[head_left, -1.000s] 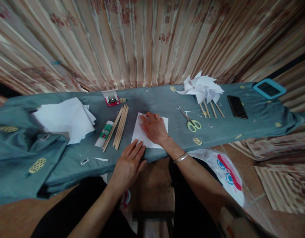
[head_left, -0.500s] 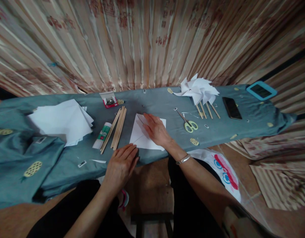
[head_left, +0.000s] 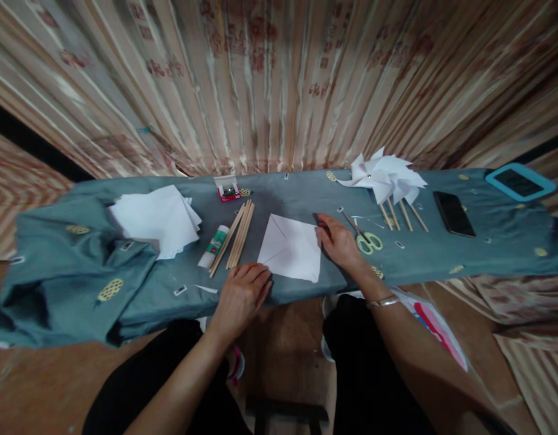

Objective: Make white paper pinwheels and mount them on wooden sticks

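A square sheet of white paper lies on the cloth-covered table in front of me, with dark lines drawn or cut in from its left corners. My left hand rests at the sheet's lower left corner, fingers lying flat and close together. At the right edge of the paper is my right hand, fingers slightly bent and apart, with nothing visible in them. Green-handled scissors lie just right of that hand. Left of the sheet are several wooden sticks and a glue stick.
White paper sheets are stacked at the left. A small open box of metal pins stands at the back. Paper pinwheels on sticks, a phone and a blue-framed tablet lie to the right.
My right hand has slid off the paper's middle to its right edge, uncovering the sheet. My left hand stays at the lower left corner. The whole view has shifted.
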Available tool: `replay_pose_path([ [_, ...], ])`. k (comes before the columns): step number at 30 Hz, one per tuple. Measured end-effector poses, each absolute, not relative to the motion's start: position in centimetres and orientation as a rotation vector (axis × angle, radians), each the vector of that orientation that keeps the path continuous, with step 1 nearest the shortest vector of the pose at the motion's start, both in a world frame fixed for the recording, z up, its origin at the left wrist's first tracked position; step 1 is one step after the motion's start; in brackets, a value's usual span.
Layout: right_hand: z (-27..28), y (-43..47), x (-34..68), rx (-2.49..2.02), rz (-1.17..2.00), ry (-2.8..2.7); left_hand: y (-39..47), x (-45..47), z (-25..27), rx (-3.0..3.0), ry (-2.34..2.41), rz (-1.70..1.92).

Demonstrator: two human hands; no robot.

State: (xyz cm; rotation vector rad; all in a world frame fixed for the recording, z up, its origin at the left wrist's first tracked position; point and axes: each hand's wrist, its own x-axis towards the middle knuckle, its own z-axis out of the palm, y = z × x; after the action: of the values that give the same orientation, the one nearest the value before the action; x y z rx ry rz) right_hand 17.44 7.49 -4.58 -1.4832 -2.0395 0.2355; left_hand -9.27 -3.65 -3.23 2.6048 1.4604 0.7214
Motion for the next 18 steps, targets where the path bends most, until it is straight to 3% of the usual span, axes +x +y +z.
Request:
replay_pose_path([
  [7,-3.7,6.8,15.8,-1.416,0.167,-2.060,-2.2,-8.6,-3.0,2.535,1.449,0.695],
  [18,-2.6,5.5,11.0,-1.323,0.396,-2.006,-1.1,-5.6,-3.0,2.501,1.390,0.573],
])
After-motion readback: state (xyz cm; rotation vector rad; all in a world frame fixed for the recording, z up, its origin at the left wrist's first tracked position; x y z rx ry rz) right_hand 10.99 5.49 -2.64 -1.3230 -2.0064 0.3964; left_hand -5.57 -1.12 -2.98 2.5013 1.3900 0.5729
